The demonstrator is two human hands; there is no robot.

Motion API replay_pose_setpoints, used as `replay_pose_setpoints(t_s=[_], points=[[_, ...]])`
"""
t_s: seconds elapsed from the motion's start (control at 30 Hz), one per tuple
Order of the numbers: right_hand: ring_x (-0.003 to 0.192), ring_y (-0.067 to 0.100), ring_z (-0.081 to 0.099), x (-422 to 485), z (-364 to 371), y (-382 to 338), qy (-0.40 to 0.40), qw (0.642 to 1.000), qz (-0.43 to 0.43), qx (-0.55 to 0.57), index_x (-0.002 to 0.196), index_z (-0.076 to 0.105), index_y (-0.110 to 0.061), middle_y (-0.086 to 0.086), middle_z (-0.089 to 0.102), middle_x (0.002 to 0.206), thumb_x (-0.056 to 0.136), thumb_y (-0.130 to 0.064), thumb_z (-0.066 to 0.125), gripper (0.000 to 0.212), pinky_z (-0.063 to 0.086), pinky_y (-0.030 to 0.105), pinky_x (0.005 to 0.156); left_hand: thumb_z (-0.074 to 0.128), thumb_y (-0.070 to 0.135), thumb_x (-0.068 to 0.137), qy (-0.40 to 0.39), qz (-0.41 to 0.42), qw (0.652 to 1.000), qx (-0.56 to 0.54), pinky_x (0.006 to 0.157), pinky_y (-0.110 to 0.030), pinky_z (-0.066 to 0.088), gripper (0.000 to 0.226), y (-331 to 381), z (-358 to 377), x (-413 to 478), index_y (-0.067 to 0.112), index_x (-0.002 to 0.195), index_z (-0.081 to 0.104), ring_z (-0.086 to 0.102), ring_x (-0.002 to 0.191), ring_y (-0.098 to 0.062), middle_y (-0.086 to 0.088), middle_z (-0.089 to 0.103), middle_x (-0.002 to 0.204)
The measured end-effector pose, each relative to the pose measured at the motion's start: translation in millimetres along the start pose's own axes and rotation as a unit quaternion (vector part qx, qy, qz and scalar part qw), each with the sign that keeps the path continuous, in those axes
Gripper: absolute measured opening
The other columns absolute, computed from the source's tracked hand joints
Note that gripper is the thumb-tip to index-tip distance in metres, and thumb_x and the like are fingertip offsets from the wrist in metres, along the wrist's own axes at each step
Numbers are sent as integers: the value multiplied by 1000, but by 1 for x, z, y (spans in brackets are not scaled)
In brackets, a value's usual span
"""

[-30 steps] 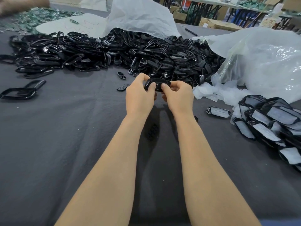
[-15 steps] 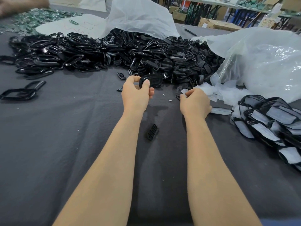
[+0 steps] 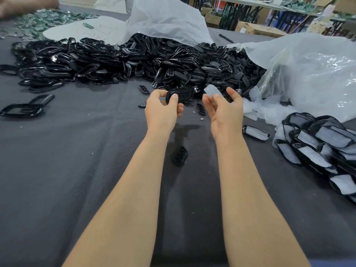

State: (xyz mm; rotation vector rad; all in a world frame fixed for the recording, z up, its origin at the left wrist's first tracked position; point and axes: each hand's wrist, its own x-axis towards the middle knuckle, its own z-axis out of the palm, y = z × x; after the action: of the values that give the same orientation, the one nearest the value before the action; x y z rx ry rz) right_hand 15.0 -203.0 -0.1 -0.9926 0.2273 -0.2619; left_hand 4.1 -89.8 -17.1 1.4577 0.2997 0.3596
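My left hand (image 3: 161, 112) pinches a black oval plastic part (image 3: 180, 96) between thumb and fingers, a little above the grey cloth. Just to its right, my right hand (image 3: 225, 112) is raised palm-inward and holds a small clear plastic sleeve (image 3: 212, 91) at its fingertips. The sleeve and the part are close but apart. Both hands hover in front of the big pile of black plastic parts (image 3: 134, 60).
Sleeved parts are stacked at the right (image 3: 317, 139), with one sleeved piece (image 3: 255, 131) lying apart. A loose black insert (image 3: 181, 156) lies between my forearms. Black frames (image 3: 21, 109) sit at left. White plastic bags (image 3: 308, 74) lie behind. Another person's hand (image 3: 25, 4) is at top left.
Both hands were on the black part; my right hand let go, reached right to the white sleeves, and has come back up holding a clear sleeve. My left hand kept the part.
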Motion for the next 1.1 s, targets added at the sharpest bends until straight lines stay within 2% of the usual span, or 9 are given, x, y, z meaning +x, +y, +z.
replay_pose_setpoints(t_s=[0.07, 0.13, 0.27, 0.4, 0.47, 0.63, 0.83, 0.97, 1.1], points=[[79, 19, 67, -1, 2, 0, -40, 999, 34, 12, 114, 50, -11, 17, 56, 111, 92, 9, 46, 30, 58, 22, 72, 54, 12, 97, 1, 2, 1000, -1, 54, -13, 51, 11, 0, 0, 0, 11, 107, 51, 59, 48, 3, -2, 65, 72], [83, 19, 64, -1, 2, 2, -58, 997, 38, -46, 101, 59, -10, 9, 62, 100, 92, 5, 51, 19, 56, 21, 75, 54, 12, 97, -1, 3, 1000, -4, 53, -13, 50, 9, 0, 0, 0, 12, 106, 51, 59, 49, 4, -3, 65, 73], [63, 9, 52, 1, 0, 5, -21, 990, 4, -143, 81, 55, -15, -2, 55, 71, 88, -1, 61, 16, 47, 21, 65, 54, 11, 97, -4, 3, 1000, -8, 52, -12, 48, 7, 0, 0, -1, 12, 104, 51, 59, 48, 4, -3, 64, 73], [55, 4, 58, 0, 2, 7, -34, 995, 5, -95, 110, 49, -12, 4, 55, 82, 85, 9, 58, 34, 52, 17, 63, 54, 11, 97, -3, 5, 1000, -9, 52, -12, 48, 6, 0, 0, 0, 15, 100, 50, 59, 49, 4, -4, 65, 74], [60, 4, 61, 0, 3, 8, -46, 993, -7, -107, 120, 51, -11, 5, 57, 85, 87, 8, 57, 39, 53, 16, 65, 54, 11, 97, -2, 7, 1000, -7, 52, -13, 49, 7, -1, 0, 0, 15, 99, 50, 59, 49, 4, -4, 65, 75], [72, 5, 63, -2, 3, 7, -37, 985, -47, -162, 99, 60, -12, -1, 65, 78, 93, -5, 56, 10, 51, 13, 63, 54, 12, 97, -3, 7, 1000, 0, 54, -14, 50, 7, -2, 0, 0, 18, 98, 50, 59, 50, 4, -3, 65, 75], [69, 9, 66, -2, 1, 5, 3, 987, -62, -148, 89, 53, -14, 6, 67, 83, 95, -5, 54, 10, 53, 17, 64, 52, 12, 97, -4, 11, 1000, 4, 56, -14, 51, 8, -1, 0, 0, 16, 104, 50, 59, 51, 3, -2, 65, 75], [60, 4, 55, 1, -3, -2, 35, 992, -71, -98, 83, 56, -14, -1, 57, 74, 92, -6, 59, 13, 49, 14, 60, 51, 11, 98, -12, 7, 1000, 3, 59, -17, 52, 9, -1, -1, 0, 17, 104, 49, 59, 55, 0, -3, 65, 76], [58, 6, 59, -3, -1, -7, -98, 995, 6, 19, 82, 59, -8, 1, 60, 71, 90, 3, 58, 14, 52, 16, 60, 52, 11, 98, -21, 15, 1000, 3, 59, -16, 52, 11, 0, 0, -2, 21, 102, 48, 60, 56, -1, -1, 64, 74]])
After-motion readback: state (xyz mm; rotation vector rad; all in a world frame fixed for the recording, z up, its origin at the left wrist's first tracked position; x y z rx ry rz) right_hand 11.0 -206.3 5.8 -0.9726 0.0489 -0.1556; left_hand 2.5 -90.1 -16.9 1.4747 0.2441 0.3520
